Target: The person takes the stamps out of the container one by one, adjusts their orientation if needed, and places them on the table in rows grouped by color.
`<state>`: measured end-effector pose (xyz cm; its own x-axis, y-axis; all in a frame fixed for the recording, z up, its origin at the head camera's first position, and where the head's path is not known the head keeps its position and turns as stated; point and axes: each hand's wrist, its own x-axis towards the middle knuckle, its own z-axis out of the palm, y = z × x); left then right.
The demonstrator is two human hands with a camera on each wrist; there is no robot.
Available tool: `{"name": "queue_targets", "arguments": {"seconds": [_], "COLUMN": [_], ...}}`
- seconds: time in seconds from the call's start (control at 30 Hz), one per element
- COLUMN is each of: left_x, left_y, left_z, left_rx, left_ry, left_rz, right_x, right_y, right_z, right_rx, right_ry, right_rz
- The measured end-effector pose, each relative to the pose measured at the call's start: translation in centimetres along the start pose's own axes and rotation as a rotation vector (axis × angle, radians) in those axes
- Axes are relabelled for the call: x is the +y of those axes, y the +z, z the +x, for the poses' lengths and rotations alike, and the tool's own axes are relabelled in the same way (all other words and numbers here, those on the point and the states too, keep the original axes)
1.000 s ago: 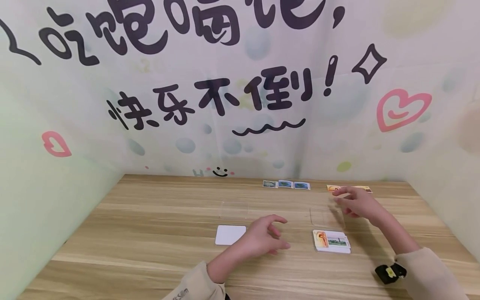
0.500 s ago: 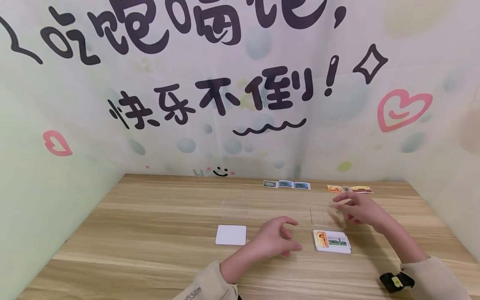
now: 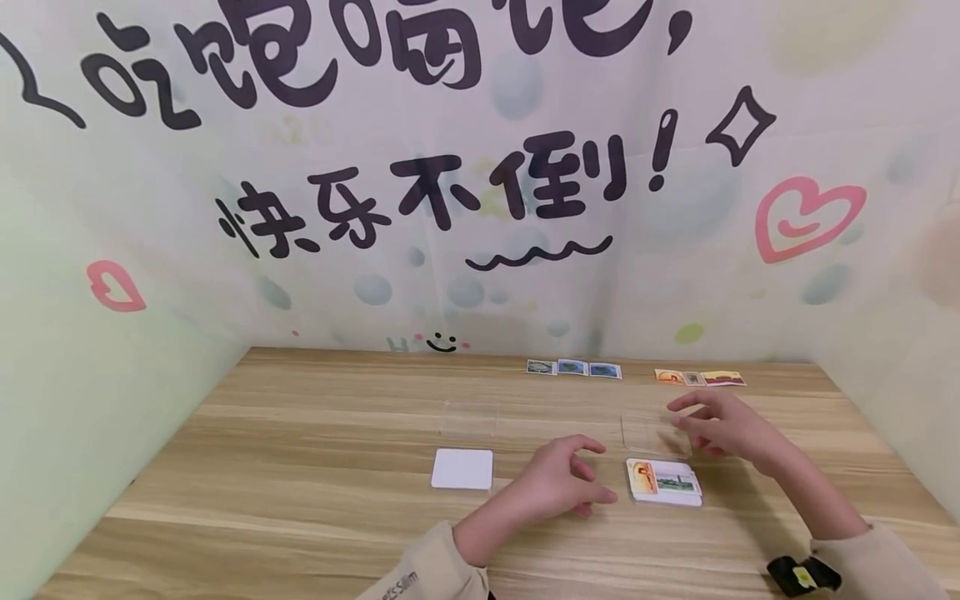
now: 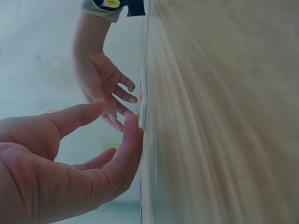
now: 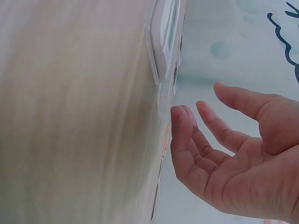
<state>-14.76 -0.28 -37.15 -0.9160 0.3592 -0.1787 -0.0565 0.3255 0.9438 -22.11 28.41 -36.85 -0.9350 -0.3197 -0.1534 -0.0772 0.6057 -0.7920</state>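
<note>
In the head view my left hand [image 3: 558,483] hovers over the table, its fingers relaxed and holding nothing. Just to its right lies a white card stack [image 3: 678,500], with an orange stamp [image 3: 642,478] and a green landscape stamp [image 3: 675,479] on top. My right hand [image 3: 727,429], also holding nothing, hangs above the right edge of a clear plastic sheet or lid [image 3: 637,435] behind that stack. Spread, slightly bent right-hand fingers [image 5: 233,137] show in the right wrist view. The left wrist view has my left thumb [image 4: 77,116] apart from the bent fingers.
A white blank card [image 3: 462,469] lies left, with another clear plastic piece [image 3: 469,419] behind it. Along the table's back edge are three blue-green stamps [image 3: 572,367] and an orange-and-yellow row of stamps [image 3: 723,378]. A printed cloth [image 3: 360,308] hangs behind.
My left hand has moved right, away from the blank card and closer to the card stack. My right hand has drawn back slightly, uncovering the row of stamps at the back right.
</note>
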Motion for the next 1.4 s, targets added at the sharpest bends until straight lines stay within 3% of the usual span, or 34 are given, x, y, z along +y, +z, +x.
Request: {"name": "queue_targets", "arguments": {"seconds": [0.17, 0.6, 1.4], "left_x": [0.1, 0.6, 0.6], "left_y": [0.2, 0.7, 2.4], "left_z": [0.3, 1.1, 1.8], "left_rx": [0.002, 0.013, 0.01], "left_ry": [-0.007, -0.048, -0.09], "left_rz": [-0.011, 0.008, -0.092], "right_x": [-0.3, -0.3, 0.6], "right_y": [0.2, 0.5, 0.5], "right_z": [-0.3, -1.2, -2.5], "right_rx": [-0.009, -0.039, -0.081], "right_ry": [0.045, 0.048, 0.07], "right_rz": [0.008, 0.052, 0.114]}}
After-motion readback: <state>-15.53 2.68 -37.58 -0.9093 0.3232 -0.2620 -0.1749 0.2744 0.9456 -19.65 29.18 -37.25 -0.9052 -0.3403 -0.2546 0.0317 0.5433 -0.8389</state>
